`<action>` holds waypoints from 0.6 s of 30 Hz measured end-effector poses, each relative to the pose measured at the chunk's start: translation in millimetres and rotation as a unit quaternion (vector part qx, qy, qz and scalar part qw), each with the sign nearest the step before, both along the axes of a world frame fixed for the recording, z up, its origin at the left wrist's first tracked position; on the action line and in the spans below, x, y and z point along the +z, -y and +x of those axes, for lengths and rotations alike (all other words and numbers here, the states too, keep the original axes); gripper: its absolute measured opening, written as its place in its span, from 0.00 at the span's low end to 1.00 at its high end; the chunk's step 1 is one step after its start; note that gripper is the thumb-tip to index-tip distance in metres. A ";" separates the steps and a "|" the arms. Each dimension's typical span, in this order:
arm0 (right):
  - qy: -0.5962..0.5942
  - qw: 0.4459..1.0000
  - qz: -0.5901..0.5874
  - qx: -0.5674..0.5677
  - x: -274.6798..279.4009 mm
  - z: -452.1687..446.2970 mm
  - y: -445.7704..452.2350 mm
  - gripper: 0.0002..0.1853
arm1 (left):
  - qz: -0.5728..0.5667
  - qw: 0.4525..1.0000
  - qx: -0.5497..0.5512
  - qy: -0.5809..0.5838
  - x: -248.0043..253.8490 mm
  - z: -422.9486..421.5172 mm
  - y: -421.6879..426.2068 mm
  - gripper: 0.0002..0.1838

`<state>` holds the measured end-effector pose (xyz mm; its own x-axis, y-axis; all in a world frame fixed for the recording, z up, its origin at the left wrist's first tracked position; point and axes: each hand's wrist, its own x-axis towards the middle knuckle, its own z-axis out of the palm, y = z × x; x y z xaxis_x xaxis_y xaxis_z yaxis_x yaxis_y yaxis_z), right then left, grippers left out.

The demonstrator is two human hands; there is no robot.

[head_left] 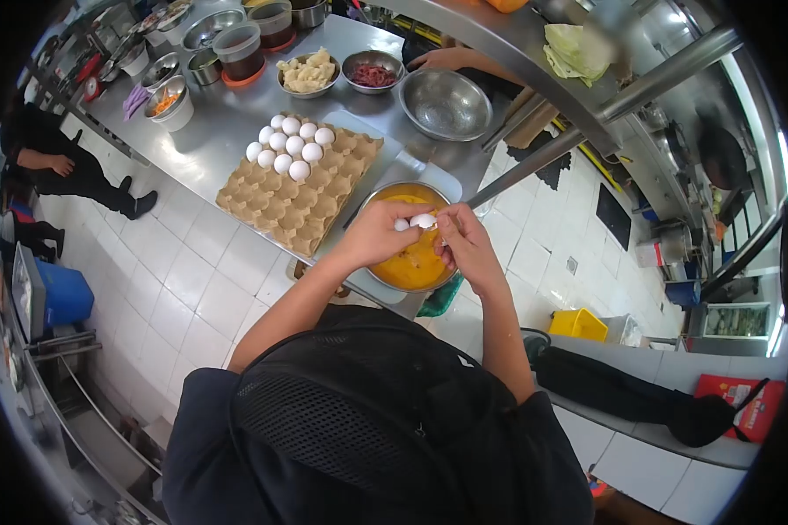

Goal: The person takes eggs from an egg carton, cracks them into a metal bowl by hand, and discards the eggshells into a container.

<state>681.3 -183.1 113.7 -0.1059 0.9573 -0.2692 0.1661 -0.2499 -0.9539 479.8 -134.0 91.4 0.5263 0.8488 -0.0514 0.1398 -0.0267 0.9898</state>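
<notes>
Over a metal bowl of yellow-orange egg liquid, my two hands meet. My left hand is closed around a white eggshell; a second rounded white piece shows between its fingers, and I cannot tell whether it is a whole egg or shell. Fingers of my right hand pinch the broken edge of the eggshell. To the left lies a brown cardboard egg tray, with several white eggs grouped at its far end.
Behind the tray stand bowls of pale chopped food and dark red strips, plus a metal bowl. A metal rail slants close on the right. Another person stands at left; another person's arm shows across the table.
</notes>
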 end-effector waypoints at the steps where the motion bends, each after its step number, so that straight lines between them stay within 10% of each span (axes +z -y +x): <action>1: 0.002 1.000 0.002 0.004 2.4 -1.2 0.1 0.17 | 0.129 0.992 0.008 -0.012 2.2 0.0 -1.4 0.23; 10: -0.297 0.940 0.040 -0.162 4.2 4.3 16.1 0.19 | 0.291 0.955 0.045 -0.041 35.9 6.4 6.6 0.37; 12: -0.268 0.929 0.063 -0.247 -0.2 21.0 21.5 0.19 | 0.294 0.949 0.112 -0.030 10.4 -13.4 -23.7 0.36; 13: -0.241 0.926 0.077 -0.279 -12.2 34.3 23.9 0.20 | 0.086 0.986 0.125 -0.067 26.7 -31.0 -30.9 0.34; 18: -0.061 0.940 0.046 -0.333 -109.9 68.8 27.3 0.25 | 0.213 0.872 0.347 -0.271 -42.9 -102.0 -85.1 0.28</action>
